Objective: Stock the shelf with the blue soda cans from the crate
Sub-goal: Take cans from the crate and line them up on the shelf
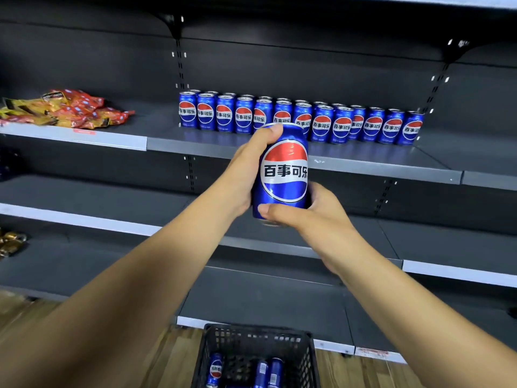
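Both hands were raised in front of the shelving, sharing one blue soda can (282, 172). The can stood upright in the air, logo facing the camera, level with the front lip of the grey shelf (386, 168).

The left hand (246, 175) wrapped the can's left side, thumb curled over the top rim. The right hand (310, 211) gripped the can's base, thumb pressed across the lower front and the fingers curled round behind; those far fingers were mostly hidden by the can.

On that shelf, behind the held can, stood a row of matching cans (302, 119), upright and touching, apparently two deep at the left end, though the back rank was hard to count.

Further left on the same level lay a loose pile of red and yellow snack bags (64, 109).

Below, at the foot of the shelving, sat a black mesh crate (251, 340) on a wooden floor (173, 359). Inside it several more blue cans (268, 372) were visible, some lying over; the frame cut off the crate's bottom.
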